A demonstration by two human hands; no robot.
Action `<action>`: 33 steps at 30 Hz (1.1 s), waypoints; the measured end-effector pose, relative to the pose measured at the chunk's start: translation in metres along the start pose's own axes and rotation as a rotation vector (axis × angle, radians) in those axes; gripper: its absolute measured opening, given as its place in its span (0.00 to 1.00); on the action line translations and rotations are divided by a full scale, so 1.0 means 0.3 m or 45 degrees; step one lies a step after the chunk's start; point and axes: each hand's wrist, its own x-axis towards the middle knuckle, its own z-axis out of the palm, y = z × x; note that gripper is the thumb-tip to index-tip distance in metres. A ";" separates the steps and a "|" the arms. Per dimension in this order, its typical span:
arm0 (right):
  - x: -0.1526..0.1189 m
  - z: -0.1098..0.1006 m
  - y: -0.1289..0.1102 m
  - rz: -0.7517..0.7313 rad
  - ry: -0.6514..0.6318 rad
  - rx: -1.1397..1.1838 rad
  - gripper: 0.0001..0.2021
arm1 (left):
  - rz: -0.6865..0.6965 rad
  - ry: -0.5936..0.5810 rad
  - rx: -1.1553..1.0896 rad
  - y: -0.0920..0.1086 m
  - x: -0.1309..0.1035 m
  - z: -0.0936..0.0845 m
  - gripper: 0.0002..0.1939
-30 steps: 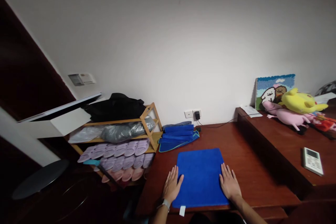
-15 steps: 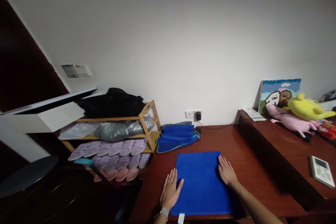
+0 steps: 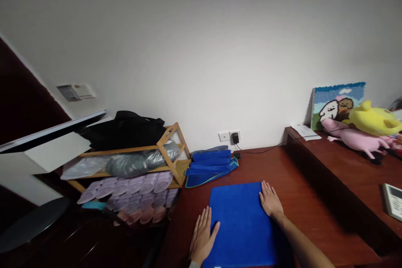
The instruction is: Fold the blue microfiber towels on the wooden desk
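A blue cloth point(image 3: 240, 224) lies spread flat on the reddish-brown desk point(image 3: 301, 217). My left hand point(image 3: 203, 234) rests flat at the cloth's left edge, its thumb reaching over the fabric. At the upper right edge, my right hand point(image 3: 270, 201) lies palm down with fingers stretched out, partly on the cloth. Neither hand grasps anything. Behind the cloth, against the wall, sits a pile of folded blue cloths point(image 3: 210, 163), the lowest with a light green border.
To the left stands a wooden rack point(image 3: 172, 150) with a black bag point(image 3: 125, 130), plastic-wrapped items and rows of slippers point(image 3: 135, 184). A raised ledge on the right bears plush toys point(image 3: 358, 134), a picture point(image 3: 337, 102) and a calculator-like device point(image 3: 394, 201). A plugged adapter point(image 3: 235, 137) trails a cable.
The view has tilted and shifted slightly. Both hands stay flat at the cloth's side edges, and the cloth looks unchanged.
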 end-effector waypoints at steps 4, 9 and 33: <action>0.005 0.003 0.001 0.000 0.003 0.036 0.34 | -0.021 -0.146 0.050 0.005 0.030 -0.031 0.43; 0.009 0.012 0.006 -0.014 0.019 0.080 0.33 | 0.063 0.045 0.067 0.204 0.124 -0.022 0.40; 0.005 0.011 0.008 0.007 -0.015 -0.001 0.34 | 0.079 0.038 0.039 0.089 0.390 0.033 0.38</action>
